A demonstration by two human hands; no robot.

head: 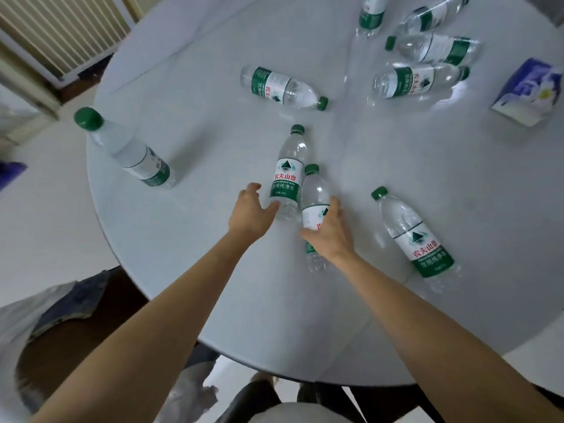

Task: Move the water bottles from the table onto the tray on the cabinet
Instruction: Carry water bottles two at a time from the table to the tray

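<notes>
reaching for the first pair, we judge this the pickup step, with nine water bottles on the round table (189, 257) and neither tray nor cabinet in view. our right hand (331, 233) curls loosely over the nearer bottle (316, 206); our left hand (251, 209), spread, has its thumb touching the labelled bottle (287, 175). next, we should close both grips before lifting.
</notes>
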